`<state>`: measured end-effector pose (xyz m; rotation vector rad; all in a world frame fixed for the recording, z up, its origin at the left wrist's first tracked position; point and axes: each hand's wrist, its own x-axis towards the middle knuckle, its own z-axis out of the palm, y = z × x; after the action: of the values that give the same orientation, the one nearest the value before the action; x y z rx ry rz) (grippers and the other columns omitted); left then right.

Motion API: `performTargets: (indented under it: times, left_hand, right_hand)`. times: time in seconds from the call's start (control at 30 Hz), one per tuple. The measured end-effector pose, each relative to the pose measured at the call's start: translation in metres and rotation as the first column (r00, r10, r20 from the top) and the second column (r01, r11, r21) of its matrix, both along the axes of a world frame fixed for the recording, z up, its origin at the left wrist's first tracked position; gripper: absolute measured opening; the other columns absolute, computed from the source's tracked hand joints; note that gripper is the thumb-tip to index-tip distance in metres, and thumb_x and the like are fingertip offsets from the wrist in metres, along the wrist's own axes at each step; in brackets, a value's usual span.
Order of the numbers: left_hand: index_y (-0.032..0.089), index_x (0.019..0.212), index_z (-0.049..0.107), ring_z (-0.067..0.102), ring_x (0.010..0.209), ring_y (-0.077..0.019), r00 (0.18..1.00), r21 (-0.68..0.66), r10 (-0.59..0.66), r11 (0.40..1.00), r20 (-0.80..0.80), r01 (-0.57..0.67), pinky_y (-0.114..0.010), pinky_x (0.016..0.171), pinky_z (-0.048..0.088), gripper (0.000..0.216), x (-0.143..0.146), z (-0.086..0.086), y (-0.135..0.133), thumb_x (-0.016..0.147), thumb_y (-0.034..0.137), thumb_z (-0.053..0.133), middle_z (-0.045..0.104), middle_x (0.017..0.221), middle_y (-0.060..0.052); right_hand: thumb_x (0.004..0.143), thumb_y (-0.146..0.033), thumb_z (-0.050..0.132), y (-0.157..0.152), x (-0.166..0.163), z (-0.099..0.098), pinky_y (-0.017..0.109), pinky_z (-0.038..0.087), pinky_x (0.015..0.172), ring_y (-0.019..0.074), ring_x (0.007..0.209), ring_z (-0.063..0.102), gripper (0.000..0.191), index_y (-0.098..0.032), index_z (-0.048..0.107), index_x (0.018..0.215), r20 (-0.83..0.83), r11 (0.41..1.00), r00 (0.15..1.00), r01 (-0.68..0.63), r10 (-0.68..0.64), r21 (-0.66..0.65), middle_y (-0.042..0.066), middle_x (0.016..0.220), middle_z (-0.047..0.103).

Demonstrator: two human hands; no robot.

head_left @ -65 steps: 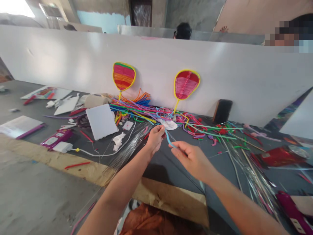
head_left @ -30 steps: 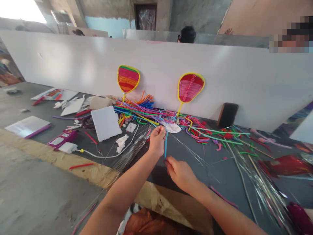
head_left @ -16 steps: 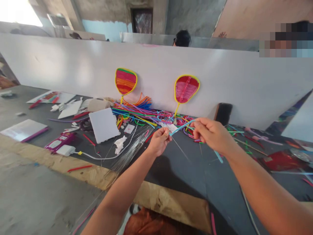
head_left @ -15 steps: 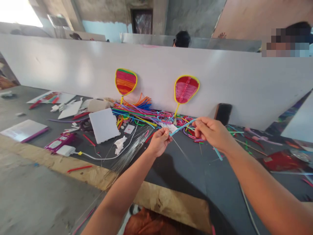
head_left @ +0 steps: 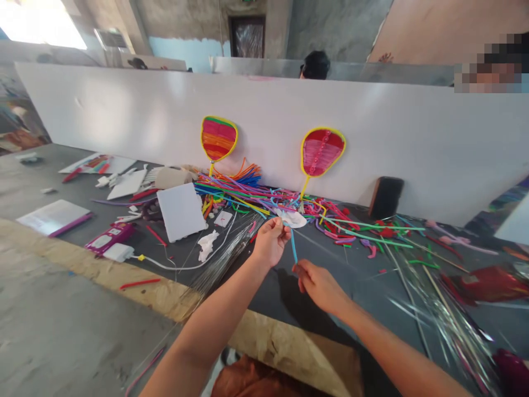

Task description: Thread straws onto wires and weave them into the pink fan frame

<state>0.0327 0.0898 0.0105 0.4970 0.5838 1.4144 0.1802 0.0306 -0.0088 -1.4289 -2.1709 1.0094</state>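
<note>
A light blue pipe cleaner (head_left: 293, 246) runs between my two hands. My left hand (head_left: 270, 242) is closed, pinching its upper end. Lower and to the right, my right hand (head_left: 320, 284) is closed on the lower part. A white piece (head_left: 294, 219) shows just behind my left fingertips; I cannot tell whether it is held or lies on the table. Beyond the hands lies a heap of coloured pipe cleaners (head_left: 235, 190). Two yellow-rimmed fan shapes, a striped one (head_left: 219, 138) and a pink and red one (head_left: 323, 151), lean against the white board.
A phone (head_left: 386, 198) leans on the white board (head_left: 264, 110). Thin wires (head_left: 225, 259) lie left of my hands, near a white square block (head_left: 181, 212) and a purple device (head_left: 108, 240) with a white cable. More wires (head_left: 438, 309) lie at right. People sit beyond the board.
My right hand has moved down and left, so the blue pipe cleaner now points downward from my left hand instead of up to the right. The view has shifted slightly.
</note>
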Motion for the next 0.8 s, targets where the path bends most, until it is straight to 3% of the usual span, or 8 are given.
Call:
performTargets:
  times: [0.17,0.33,0.4,0.53,0.6,0.67,0.8]
  left_hand:
    - [0.015,0.068,0.050,0.044,0.052,-0.0040,0.978,0.078,0.141,0.988,-0.151,-0.130,-0.016,0.050,0.033,0.024,0.001,-0.006,0.003,0.069,0.027,0.071,0.047,0.057,0.005]
    - [0.014,0.067,0.052,0.040,0.050,-0.0043,0.965,0.144,0.129,0.985,-0.229,-0.098,-0.017,0.049,0.029,0.027,0.003,-0.004,0.001,0.067,0.030,0.073,0.046,0.054,0.006]
    - [0.014,0.067,0.053,0.040,0.050,-0.0049,0.969,0.155,0.080,0.987,-0.233,-0.044,-0.019,0.050,0.030,0.029,0.004,-0.002,0.000,0.064,0.032,0.075,0.046,0.055,0.005]
    - [0.014,0.069,0.052,0.042,0.052,-0.0047,0.979,0.164,-0.019,0.985,-0.204,0.053,-0.020,0.053,0.035,0.032,0.003,0.004,-0.004,0.064,0.035,0.076,0.049,0.064,0.003]
    - [0.014,0.069,0.050,0.042,0.053,-0.0035,0.987,0.159,-0.082,0.982,-0.138,0.104,-0.020,0.055,0.037,0.031,0.001,0.007,-0.005,0.064,0.031,0.076,0.049,0.069,0.003]
    - [0.013,0.070,0.050,0.043,0.054,-0.0027,0.988,0.143,-0.154,0.977,-0.034,0.157,-0.018,0.056,0.038,0.029,0.000,0.009,-0.007,0.065,0.025,0.076,0.048,0.070,0.003]
    - [0.013,0.077,0.052,0.045,0.054,-0.0024,0.969,0.067,-0.208,0.977,0.131,0.200,-0.017,0.055,0.040,0.025,0.000,0.013,-0.010,0.066,0.017,0.075,0.049,0.072,0.002]
  right_hand:
    - [0.094,-0.033,0.027,-0.029,-0.023,0.026,0.023,0.036,0.054,0.0139,0.051,0.056,0.028,-0.022,0.046,0.077,0.041,0.997,0.997,-0.070,0.070,0.015,-0.001,0.055,0.058]
    - [0.093,-0.033,0.030,-0.027,-0.022,0.074,0.022,0.038,0.056,0.0122,0.053,0.055,0.027,-0.020,0.050,0.080,-0.034,0.987,0.990,-0.137,0.140,0.084,-0.001,0.059,0.059]
    - [0.093,-0.033,0.033,-0.016,-0.012,0.095,0.021,0.038,0.054,0.0105,0.051,0.053,0.025,-0.020,0.052,0.082,-0.105,0.986,0.986,-0.115,0.127,0.117,-0.002,0.060,0.059]
    - [0.091,-0.043,0.036,0.019,0.017,0.121,0.019,0.034,0.043,0.0079,0.040,0.043,0.030,-0.018,0.053,0.086,-0.269,0.993,0.962,0.074,-0.047,0.089,-0.002,0.058,0.058]
    - [0.089,-0.045,0.040,0.037,0.033,0.119,0.019,0.032,0.042,0.0076,0.040,0.042,0.031,-0.017,0.053,0.085,-0.326,0.985,0.935,0.166,-0.140,0.054,-0.002,0.056,0.057]
    - [0.085,-0.048,0.043,0.050,0.045,0.105,0.019,0.030,0.041,0.0071,0.039,0.041,0.033,-0.016,0.053,0.084,-0.351,0.978,0.914,0.204,-0.202,-0.029,-0.002,0.055,0.057]
    - [0.080,-0.056,0.045,0.052,0.049,0.051,0.019,0.025,0.039,0.0069,0.036,0.039,0.040,-0.016,0.051,0.082,-0.323,0.953,0.909,0.194,-0.264,-0.233,-0.004,0.050,0.054]
